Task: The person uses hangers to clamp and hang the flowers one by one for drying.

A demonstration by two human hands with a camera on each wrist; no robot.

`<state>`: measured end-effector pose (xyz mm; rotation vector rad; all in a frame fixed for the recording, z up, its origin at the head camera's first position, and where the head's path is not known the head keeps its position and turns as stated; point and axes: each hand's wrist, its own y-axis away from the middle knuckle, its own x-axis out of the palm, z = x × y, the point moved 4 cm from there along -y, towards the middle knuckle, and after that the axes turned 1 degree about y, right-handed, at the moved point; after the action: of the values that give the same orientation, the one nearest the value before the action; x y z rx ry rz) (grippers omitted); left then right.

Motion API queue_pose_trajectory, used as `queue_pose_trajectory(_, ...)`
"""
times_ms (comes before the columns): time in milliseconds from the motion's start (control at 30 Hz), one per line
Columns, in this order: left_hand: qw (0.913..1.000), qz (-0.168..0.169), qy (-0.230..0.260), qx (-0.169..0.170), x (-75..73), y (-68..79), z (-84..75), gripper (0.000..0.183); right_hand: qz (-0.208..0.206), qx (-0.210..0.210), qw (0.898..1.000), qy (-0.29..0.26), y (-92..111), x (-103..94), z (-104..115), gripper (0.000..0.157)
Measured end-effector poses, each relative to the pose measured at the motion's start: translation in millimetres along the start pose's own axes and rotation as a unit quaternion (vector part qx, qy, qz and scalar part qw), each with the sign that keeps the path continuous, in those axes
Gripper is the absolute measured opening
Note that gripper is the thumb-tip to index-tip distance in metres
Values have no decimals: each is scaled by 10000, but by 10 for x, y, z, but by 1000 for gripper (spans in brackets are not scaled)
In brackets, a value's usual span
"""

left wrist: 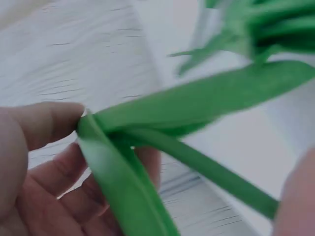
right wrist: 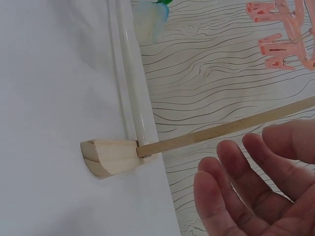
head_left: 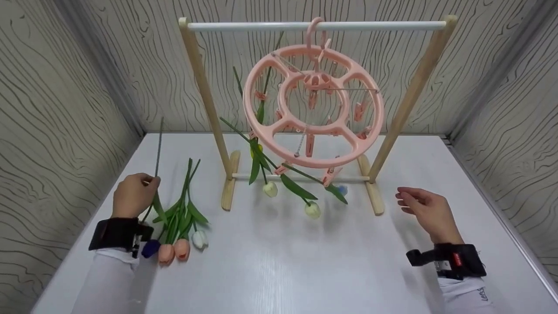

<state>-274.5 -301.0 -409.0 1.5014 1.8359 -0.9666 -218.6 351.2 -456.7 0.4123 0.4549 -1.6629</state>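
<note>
My left hand (head_left: 135, 195) is at the left side of the table, pinching the green stem of an artificial tulip (head_left: 159, 150) between thumb and fingers. The stem points up and away. In the left wrist view its leaves (left wrist: 197, 105) spread from the fingertips, and a blurred pinkish shape lies at the stem's lower end. Beside this hand lies a bunch of tulips (head_left: 182, 249) with peach, white and dark purple heads. My right hand (head_left: 430, 214) hovers at the right with loosely bent fingers and holds nothing, near the stand's right foot (right wrist: 115, 157).
A pink round clip hanger (head_left: 320, 163) hangs from the white rod (head_left: 383, 26) of a wooden stand (head_left: 412, 98). Several tulips hang at its left and front, including a white one (head_left: 312, 210) and a blue one (head_left: 342, 190). Patterned walls enclose the table.
</note>
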Motion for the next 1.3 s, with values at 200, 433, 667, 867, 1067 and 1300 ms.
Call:
queue_pose_trajectory(200, 9945, -684, 757, 248, -97, 269, -455, 33, -34, -183, 9997, -179, 43, 14, 117, 46)
queue_pose_trajectory(433, 9723, -713, 2190, 395, 107, 557, -871, 21, -6, -500, 9985, -228, 128, 67, 312, 42)
queue_pose_trajectory(667, 9413, -460, 3097, 1262, 402, 865, -1302, 8, 1, -683, 9973, -274, 240, 153, 488, 35)
queue_pose_trajectory(867, 9308, -219, 3117, 1896, 570, 1058, -1686, 8, 59, -860, 9952, -456, 345, 221, 683, 32)
queue_pose_trajectory(1067, 9196, 253, 3050, 2464, 792, 1169, -1989, 8, 124, -1166, 9915, -564, 449, 319, 862, 27)
queue_pose_trajectory(1300, 8997, 723, 3138, 2946, 1066, 1220, -2290, 11, -55, -1751, 9840, -312, 632, 495, 1167, 16)
